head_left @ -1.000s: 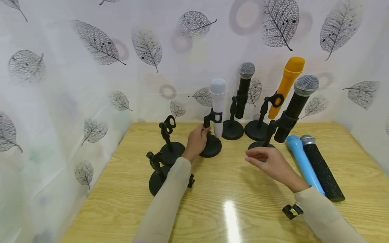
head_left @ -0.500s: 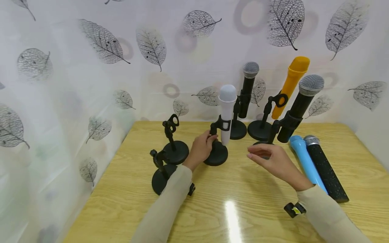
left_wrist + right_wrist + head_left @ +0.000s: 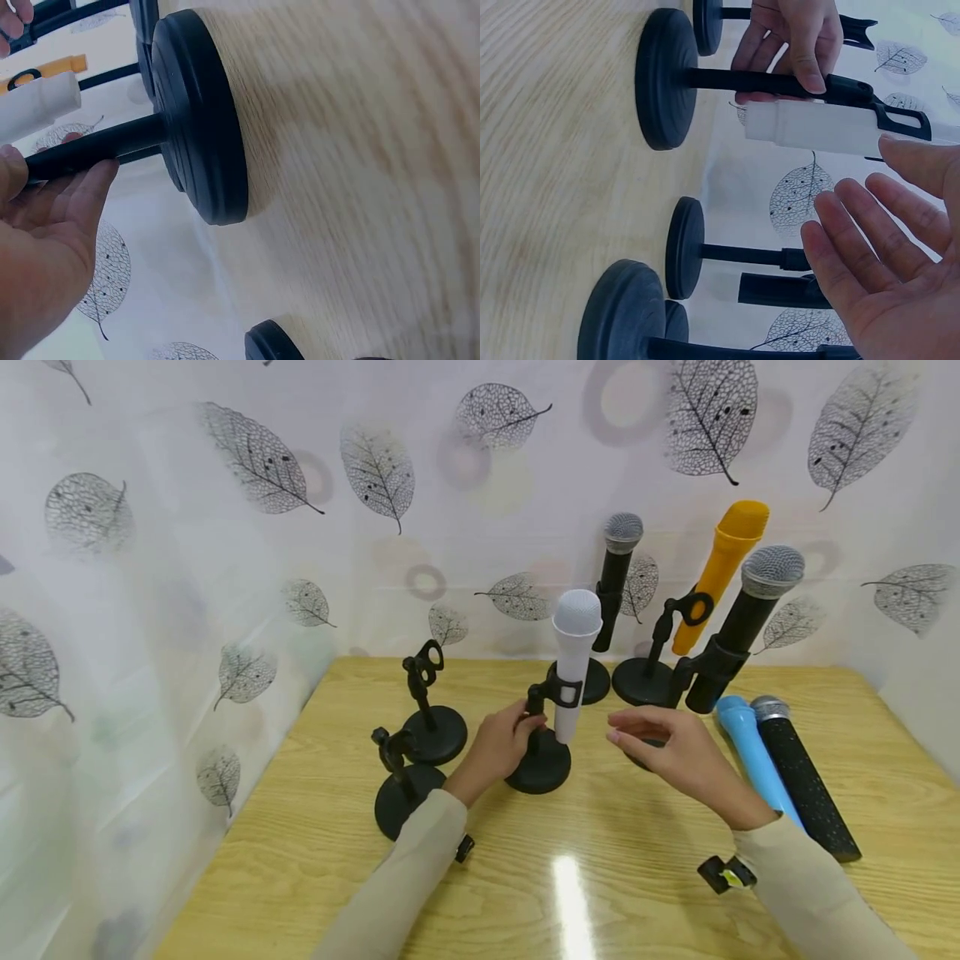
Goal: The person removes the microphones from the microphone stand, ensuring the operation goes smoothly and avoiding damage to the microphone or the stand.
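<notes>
My left hand [image 3: 497,750] grips the upright stem of a black microphone stand [image 3: 542,770] with thumb and fingers. A white microphone [image 3: 576,635] sits in that stand's clip, its mesh head up and its tail hanging beside the stem. The left wrist view shows the stem [image 3: 105,146] between thumb and fingers and the round base close over the wood. My right hand [image 3: 678,756] holds nothing; its fingers are slightly bent and spread from the thumb, near the white microphone's handle [image 3: 817,126]. Behind it, partly hidden, stands another stand with a silver-headed black microphone [image 3: 738,618].
Two bare stands [image 3: 435,735] are at the left. Behind stand a slimmer black microphone [image 3: 617,568] and an orange microphone [image 3: 720,572], each on a stand. A blue microphone [image 3: 753,756] and a speckled black microphone [image 3: 802,781] lie at right. A leaf-print curtain [image 3: 360,610] backs the table.
My left hand has drawn the stand with the white microphone toward me and slightly right, away from the back row. My right hand has hardly moved.
</notes>
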`<state>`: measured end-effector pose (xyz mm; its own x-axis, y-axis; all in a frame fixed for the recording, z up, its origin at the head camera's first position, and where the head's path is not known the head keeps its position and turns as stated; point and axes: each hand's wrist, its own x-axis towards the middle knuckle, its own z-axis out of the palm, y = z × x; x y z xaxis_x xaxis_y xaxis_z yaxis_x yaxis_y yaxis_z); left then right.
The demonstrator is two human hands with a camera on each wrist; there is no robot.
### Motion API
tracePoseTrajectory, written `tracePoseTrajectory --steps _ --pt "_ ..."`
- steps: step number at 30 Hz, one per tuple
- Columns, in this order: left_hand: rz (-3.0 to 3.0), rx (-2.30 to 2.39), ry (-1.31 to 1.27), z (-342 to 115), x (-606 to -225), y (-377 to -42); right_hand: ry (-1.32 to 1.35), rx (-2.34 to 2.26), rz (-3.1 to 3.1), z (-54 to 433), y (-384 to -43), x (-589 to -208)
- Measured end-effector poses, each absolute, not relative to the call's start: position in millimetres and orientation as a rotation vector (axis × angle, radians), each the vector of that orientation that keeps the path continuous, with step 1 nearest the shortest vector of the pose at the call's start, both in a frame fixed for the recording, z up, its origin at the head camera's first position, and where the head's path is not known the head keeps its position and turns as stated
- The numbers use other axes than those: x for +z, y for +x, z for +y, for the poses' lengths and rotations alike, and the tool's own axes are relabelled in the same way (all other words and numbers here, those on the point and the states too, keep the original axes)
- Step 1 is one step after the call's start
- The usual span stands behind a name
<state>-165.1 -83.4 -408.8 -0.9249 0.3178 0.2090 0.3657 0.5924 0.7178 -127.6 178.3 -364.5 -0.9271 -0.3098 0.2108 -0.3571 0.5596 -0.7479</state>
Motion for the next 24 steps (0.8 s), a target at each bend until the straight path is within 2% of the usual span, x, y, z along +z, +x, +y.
tracePoseTrajectory --steps 24 --pt "-2.739 -1.251 -0.696 -85.6 -407.7 -128.3 0.701 1.395 -2.580 158.1 -125.3 -337.7"
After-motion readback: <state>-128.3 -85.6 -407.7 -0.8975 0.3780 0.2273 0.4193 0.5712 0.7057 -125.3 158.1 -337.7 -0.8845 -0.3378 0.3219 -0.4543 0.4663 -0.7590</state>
